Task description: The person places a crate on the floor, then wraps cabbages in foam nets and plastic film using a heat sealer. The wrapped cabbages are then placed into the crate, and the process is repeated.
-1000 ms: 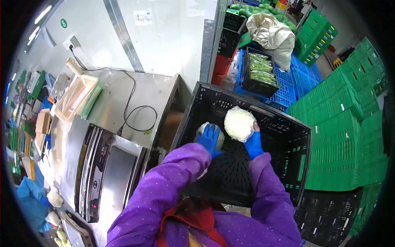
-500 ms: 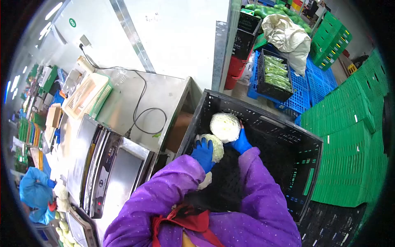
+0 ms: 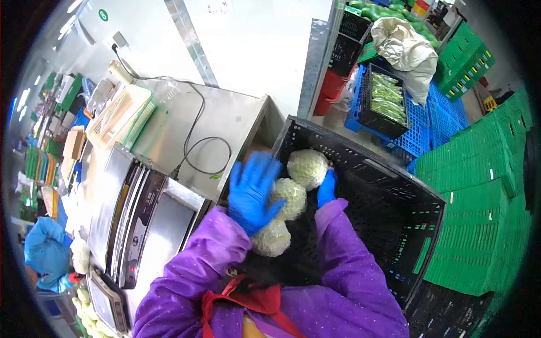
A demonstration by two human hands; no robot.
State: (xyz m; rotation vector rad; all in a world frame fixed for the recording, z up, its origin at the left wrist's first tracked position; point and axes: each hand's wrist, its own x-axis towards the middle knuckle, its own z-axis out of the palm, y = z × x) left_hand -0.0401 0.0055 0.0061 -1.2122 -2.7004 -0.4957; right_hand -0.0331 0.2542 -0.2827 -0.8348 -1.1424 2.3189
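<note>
Three pale, wrapped cabbage-like heads lie in a row along the left side of a black crate (image 3: 372,163): the far one (image 3: 307,169), the middle one (image 3: 289,199) and the near one (image 3: 272,238). My left hand (image 3: 253,193), in a blue glove, is raised over the crate's left edge with its fingers spread and nothing in it. It partly overlaps the middle head. My right hand (image 3: 327,187), also gloved in blue, rests against the right side of the far head, its fingers partly hidden.
Left of the crate are a metal table (image 3: 163,129) with a cable and a wrapping machine (image 3: 141,225). Green crates (image 3: 473,208) are stacked at the right. A crate of green vegetables (image 3: 387,98) stands beyond. A co-worker in blue (image 3: 48,253) is at far left.
My left hand has lifted off the middle head and moved left, its fingers spreading. The near head now shows more fully. My right hand stays by the far head.
</note>
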